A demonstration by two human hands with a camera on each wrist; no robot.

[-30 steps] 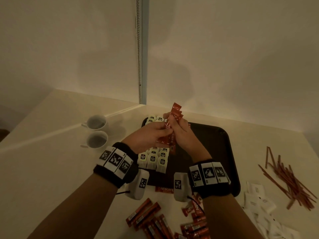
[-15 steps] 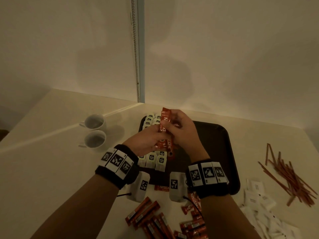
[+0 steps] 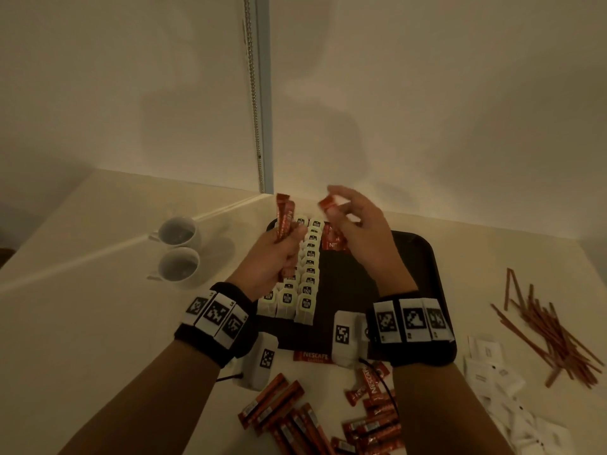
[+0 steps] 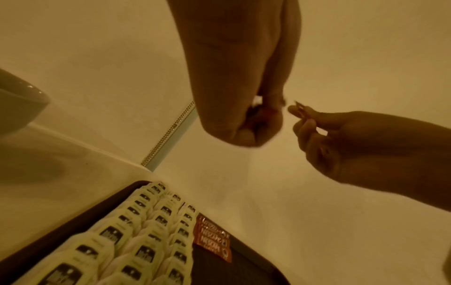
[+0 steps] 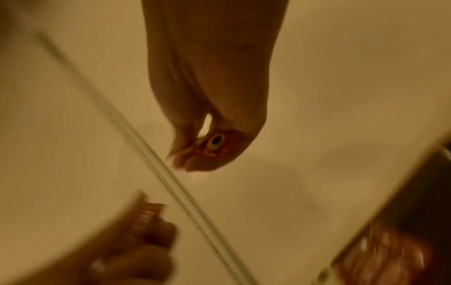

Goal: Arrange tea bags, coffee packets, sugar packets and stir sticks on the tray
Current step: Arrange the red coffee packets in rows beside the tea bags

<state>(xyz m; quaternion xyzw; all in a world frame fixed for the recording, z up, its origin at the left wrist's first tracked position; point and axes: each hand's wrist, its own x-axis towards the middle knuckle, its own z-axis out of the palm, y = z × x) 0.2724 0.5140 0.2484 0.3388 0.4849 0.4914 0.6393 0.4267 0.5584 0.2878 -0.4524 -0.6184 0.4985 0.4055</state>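
Tray [image 3: 423, 257] holds tea bag rows [image 3: 308, 267], coffee packets [image 3: 333, 239]; left hand [image 3: 279, 254] grips sticks bundle [image 3: 285, 218], right hand [image 3: 361, 231] pinches one packet [image 3: 328, 205].

The head view looks down and forward over the tray [image 3: 427, 257] toward the wall corner. Both wrist views look up close along their hands, sharing that corner and tray [image 4: 256, 270].

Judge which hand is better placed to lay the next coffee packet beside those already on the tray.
Right. The right hand pinches a single coffee packet above the packets already on the tray. The left hand grips a bundle of packets over the tea bag rows, likelier serving as supply.
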